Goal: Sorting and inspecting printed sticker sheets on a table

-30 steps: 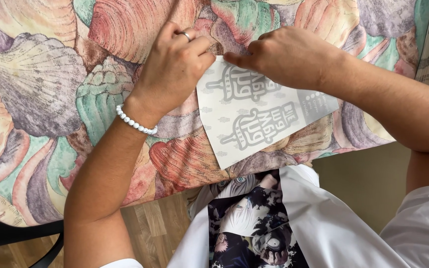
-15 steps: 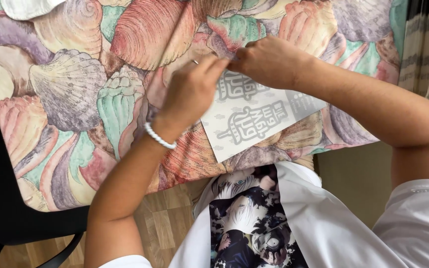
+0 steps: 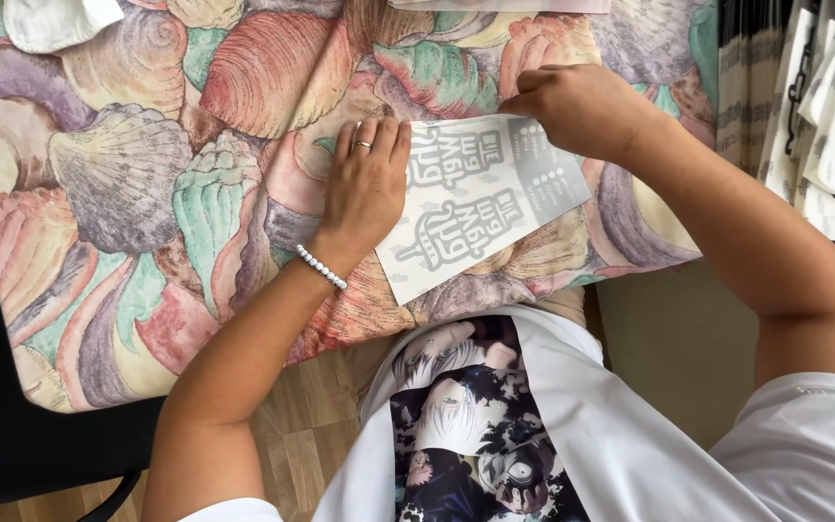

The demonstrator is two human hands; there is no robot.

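A white sheet with a grey printed design (image 3: pixel 480 203) lies on a table covered by a seashell-patterned cloth (image 3: pixel 147 193). My left hand (image 3: pixel 367 184), with a ring and a white bead bracelet, lies flat with fingers together, pressing on the sheet's left edge. My right hand (image 3: pixel 582 106) is curled at the sheet's top right corner, fingertips pinching or pressing that corner; what lies under them is hidden.
White cloth items (image 3: pixel 50 19) lie at the table's top left. Another pale sheet edge (image 3: pixel 500 5) shows at the top. Hanging printed white sheets or garments (image 3: pixel 823 126) stand at the right. A black chair (image 3: pixel 41 435) is at the lower left, over wooden floor.
My left hand has gone from curled fingertips at the sheet's upper edge to lying flat on its left side. The view has shifted, and the sheet now sits a little more turned.
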